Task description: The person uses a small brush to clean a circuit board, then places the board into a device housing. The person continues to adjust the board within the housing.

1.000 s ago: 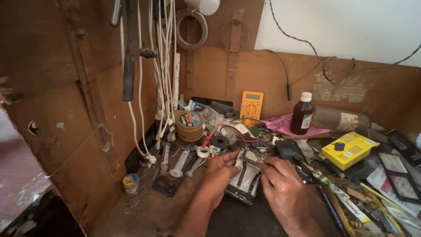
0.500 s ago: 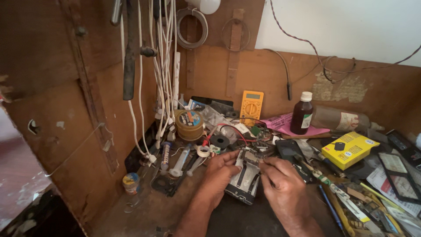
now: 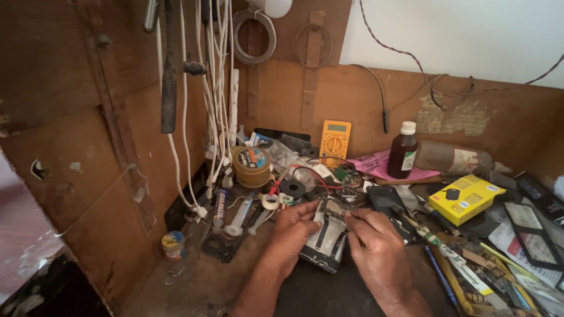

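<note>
Cluttered workbench (image 3: 194, 276): left hand (image 3: 294, 232) grips opened phone (image 3: 326, 235) (edge); right hand (image 3: 373, 243) fingers pinched on it.

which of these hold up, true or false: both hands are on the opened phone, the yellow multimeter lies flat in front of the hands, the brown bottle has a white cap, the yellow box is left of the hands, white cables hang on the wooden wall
1. Both bare hands, the left hand and the right hand, touch the opened grey phone chassis. True.
2. The yellow multimeter lies flat in front of the hands. False: it leans against the wooden back wall, behind the clutter.
3. The dark brown bottle has a white cap. True.
4. The flat yellow box is left of the hands. False: it lies to their right.
5. White cables hang down the wooden wall at the left. True.
</note>
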The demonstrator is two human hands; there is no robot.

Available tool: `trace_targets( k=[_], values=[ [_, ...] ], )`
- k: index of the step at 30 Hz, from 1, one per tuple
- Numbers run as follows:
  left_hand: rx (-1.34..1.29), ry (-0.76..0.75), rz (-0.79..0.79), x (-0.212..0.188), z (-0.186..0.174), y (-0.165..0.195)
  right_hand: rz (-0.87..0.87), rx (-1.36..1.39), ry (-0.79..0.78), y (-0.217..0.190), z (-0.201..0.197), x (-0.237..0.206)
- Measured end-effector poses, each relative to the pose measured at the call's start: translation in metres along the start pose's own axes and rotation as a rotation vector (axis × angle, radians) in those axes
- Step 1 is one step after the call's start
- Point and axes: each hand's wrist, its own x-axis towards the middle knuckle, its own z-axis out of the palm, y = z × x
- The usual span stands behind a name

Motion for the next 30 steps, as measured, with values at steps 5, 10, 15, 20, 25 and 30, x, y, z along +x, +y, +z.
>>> trace_targets(
  k=[5,10,15,20,25,30],
  values=[
    [0.016,0.015,-0.038,-0.0035,0.0012,0.0030,0.006,0.001,-0.007,0.0005,0.0008,-0.0009],
    [0.005,-0.015,-0.018,-0.0046,0.0021,0.0039,0.025,-0.011,0.023,0.0022,0.0027,-0.0017],
    [0.001,-0.012,-0.005,-0.0021,0.0012,0.0004,0.033,-0.026,0.014,0.0035,0.0033,-0.0023],
    [0.001,-0.032,0.012,-0.0014,-0.0005,-0.0015,0.012,-0.039,-0.009,0.0030,0.0031,-0.0020],
    [-0.008,-0.030,-0.002,-0.0028,0.0008,0.0007,0.017,-0.046,-0.011,0.0026,0.0030,-0.0018],
    [-0.012,-0.031,0.007,-0.0037,0.0017,0.0008,0.007,-0.044,-0.017,0.0048,0.0037,-0.0028]
  ],
)
